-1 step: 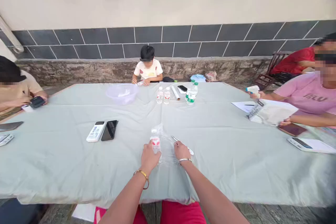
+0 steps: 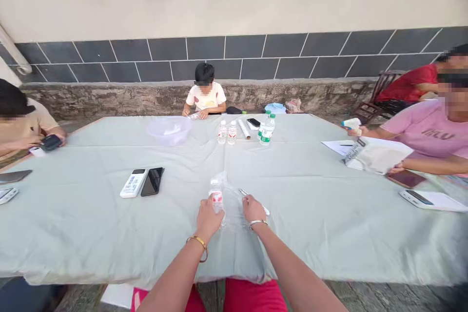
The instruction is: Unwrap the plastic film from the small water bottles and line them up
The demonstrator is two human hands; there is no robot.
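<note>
My left hand point(image 2: 209, 216) is closed around a small clear plastic bottle point(image 2: 217, 198) with a red and white label. The bottle lies on its side, its neck pointing away from me. Crumpled clear plastic film point(image 2: 231, 200) is spread under and beside it. My right hand point(image 2: 253, 208) rests on the table just right of the film, its fingers curled over a slim white tool point(image 2: 243, 192) with a metallic tip. Whether this is a pen or a craft knife I cannot make out. The hand hides the tool's middle.
On the cloth-covered table point(image 2: 91, 234) lie a white power bank point(image 2: 133, 183) and a black phone point(image 2: 152, 181). Farther back stand a translucent basin point(image 2: 169, 131), two small bottles point(image 2: 231, 133), a film roll point(image 2: 243, 128) and green-capped bottles point(image 2: 267, 130). People sit left, opposite and right.
</note>
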